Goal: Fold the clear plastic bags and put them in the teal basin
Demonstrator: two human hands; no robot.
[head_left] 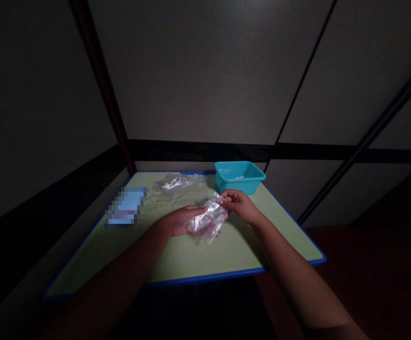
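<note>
A clear, crinkled plastic bag (208,221) is held between both hands above the middle of the table. My left hand (185,220) is closed on its left side, the thumb lying over the plastic. At the bag's upper right edge, my right hand (236,204) pinches the plastic with its fingertips. A turquoise basin (239,182) stands just beyond my right hand, with something small and pale inside that is too small to name. More clear crumpled plastic (177,182) lies at the back of the table.
The light green table (205,264) has a blue edge. A pixelated flat item, pale blue (126,206), lies on its left side. Dark-seamed wall panels (205,71) rise behind the table, and a dark reddish floor (364,269) shows at right.
</note>
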